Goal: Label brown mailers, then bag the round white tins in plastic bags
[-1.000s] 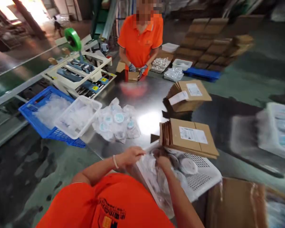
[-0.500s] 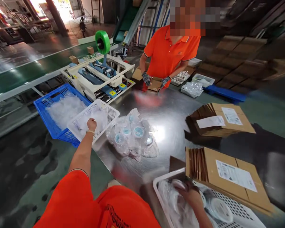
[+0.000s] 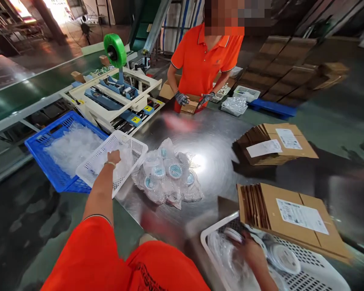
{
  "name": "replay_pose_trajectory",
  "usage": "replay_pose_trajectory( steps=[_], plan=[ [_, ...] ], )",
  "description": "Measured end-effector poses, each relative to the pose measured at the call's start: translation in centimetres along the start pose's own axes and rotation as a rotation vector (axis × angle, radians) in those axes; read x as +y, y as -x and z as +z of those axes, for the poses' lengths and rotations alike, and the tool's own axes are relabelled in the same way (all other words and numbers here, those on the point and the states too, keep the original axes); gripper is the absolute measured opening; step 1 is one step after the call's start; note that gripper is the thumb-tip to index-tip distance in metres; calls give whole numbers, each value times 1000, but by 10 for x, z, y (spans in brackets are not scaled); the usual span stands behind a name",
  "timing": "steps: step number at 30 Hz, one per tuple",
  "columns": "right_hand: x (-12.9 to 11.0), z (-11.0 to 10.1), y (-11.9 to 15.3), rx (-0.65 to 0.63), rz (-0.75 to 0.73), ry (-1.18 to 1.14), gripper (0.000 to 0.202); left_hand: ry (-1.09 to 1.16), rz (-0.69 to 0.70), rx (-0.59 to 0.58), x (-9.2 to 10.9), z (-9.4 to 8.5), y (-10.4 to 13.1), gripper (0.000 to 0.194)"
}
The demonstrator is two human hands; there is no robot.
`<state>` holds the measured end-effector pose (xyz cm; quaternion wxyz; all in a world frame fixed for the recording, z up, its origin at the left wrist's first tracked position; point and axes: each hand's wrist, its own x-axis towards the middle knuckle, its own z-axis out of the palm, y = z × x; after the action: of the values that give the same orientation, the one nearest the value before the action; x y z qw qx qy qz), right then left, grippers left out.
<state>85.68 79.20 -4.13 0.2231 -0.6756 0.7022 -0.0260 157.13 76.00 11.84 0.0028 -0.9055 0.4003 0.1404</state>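
My left hand (image 3: 114,156) is closed over thin clear plastic (image 3: 124,161) in a white perforated basket (image 3: 141,146); what its fingers grip is hidden. My right hand (image 3: 249,245) reaches into another white basket (image 3: 204,238) on the right, its fingers closed on the edge of a round white-lidded container (image 3: 233,235). Beside that hand lie crumpled clear wrap (image 3: 220,250) and another round clear-lidded container (image 3: 283,258). Between the baskets, a heap of bubble-wrapped round tubs (image 3: 175,171) with pale blue tops rests on the metal table (image 3: 218,169).
A blue crate (image 3: 57,184) of clear plastic stands at the left, near a taping machine (image 3: 121,97). Two stacks of flattened cartons, a far one (image 3: 303,141) and a near one (image 3: 285,198), lie on the right. Across the table a co-worker (image 3: 203,60) in striped gloves handles a small box (image 3: 189,106).
The view has shifted slightly. My left hand stays over its basket and my right hand stays at the white-lidded container. The co-worker's small box now shows raised flaps.
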Motion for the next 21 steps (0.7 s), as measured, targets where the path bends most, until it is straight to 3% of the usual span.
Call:
replay_pose_trajectory(
  steps=[4, 7, 10, 12, 15, 18, 19, 21],
  plan=[
    [0, -1, 3, -43, 5, -39, 27, -36, 15, 25, -13, -33, 26, 20],
    [0, -6, 9, 49, -43, -78, 27, 43, 122, 195, -22, -56, 58, 14],
    [-7, -18, 21, 222, -66, -158, 31, 257, 255, 360, -7, -59, 107, 19],
    [-17, -29, 35, 359, -29, -292, 41, 400, 327, 342, 26, -41, 148, 22],
    [-40, -44, 62, 381, 44, -693, 58, 616, 516, 183, 96, 15, 217, 21],
    [-62, -49, 89, 97, 8, -1130, 62, 744, 597, -50, 152, 86, 266, 29],
    [-68, -48, 96, -8, -11, -1222, 61, 749, 551, -74, 160, 107, 274, 33],
    [-80, -42, 105, -166, -32, -1317, 59, 714, 347, -12, 156, 140, 277, 35]
  ],
)
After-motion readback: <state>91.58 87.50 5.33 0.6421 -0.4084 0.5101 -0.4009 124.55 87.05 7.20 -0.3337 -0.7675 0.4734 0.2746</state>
